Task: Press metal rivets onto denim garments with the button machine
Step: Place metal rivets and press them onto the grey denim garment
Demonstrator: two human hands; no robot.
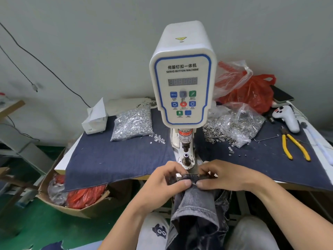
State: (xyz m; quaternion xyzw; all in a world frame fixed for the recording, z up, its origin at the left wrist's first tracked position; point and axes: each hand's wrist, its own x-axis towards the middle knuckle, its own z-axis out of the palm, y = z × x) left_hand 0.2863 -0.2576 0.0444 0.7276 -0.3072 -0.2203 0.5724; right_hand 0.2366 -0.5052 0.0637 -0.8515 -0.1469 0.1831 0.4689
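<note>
A white servo button machine [182,78] stands at the table's middle, its lower die [186,157] just beyond my hands. A grey denim garment [196,204] hangs from the table's front edge down over my lap. My left hand [162,184] and my right hand [225,177] both pinch the garment's dark top edge [191,175] right in front of the die, thumbs almost meeting. A clear bag of silver rivets [132,121] lies left of the machine. An open bag of metal ring parts [232,127] spills to the right.
Blue denim cloth [117,159] covers the table. Yellow-handled pliers [295,147], a white handheld device [286,118], a phone [281,95] and red plastic bags [252,91] sit at the right. A white tissue box [95,120] is at the left. A cardboard box with red bags [77,197] stands on the floor.
</note>
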